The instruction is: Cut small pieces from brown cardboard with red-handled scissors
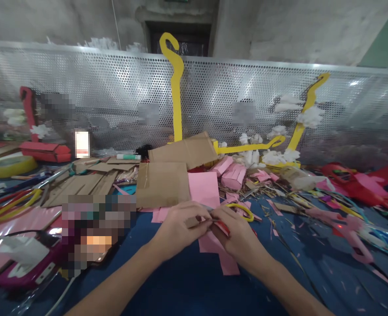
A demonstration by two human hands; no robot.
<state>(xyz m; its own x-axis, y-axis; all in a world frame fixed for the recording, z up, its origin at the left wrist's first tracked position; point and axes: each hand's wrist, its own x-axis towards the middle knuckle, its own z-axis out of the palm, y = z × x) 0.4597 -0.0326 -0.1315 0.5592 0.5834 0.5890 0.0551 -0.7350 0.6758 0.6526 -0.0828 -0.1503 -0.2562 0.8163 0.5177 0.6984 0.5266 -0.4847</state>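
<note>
Both hands work close together just right of mid-frame, over the dark blue counter (167,285). Between them: a small red piece (222,227), partly hidden by fingers, so its full shape can't be made out.

Key relation: the visible part of the red piece has its long axis slanting from upper left to lower right, running from the meeting fingertips in under the right hand (235,230). Right hand is the nearer, its fingers curled over the piece and apparently gripping it. Left hand (183,226) sits to the left of it, thumb and fingertips pinched together at the upper-left end; seems to have hold there too, though the contact is covered.

Beneath the hands, a pink sheet (210,243), with a narrower pink strip (229,263) reaching toward the lower frame. Just beyond the right hand, a yellow loop (250,216), perhaps a tool's handle; whether the hand touches it, can't tell.

Surroundings: brown cardboard (162,186) beyond the left hand, near centre; a pink glue gun (343,224) at right, well apart from the right hand, small red light showing. Upper centre, a tall yellow hooked shape (177,103) stands upright before the perforated metal panel (210,96).
</note>
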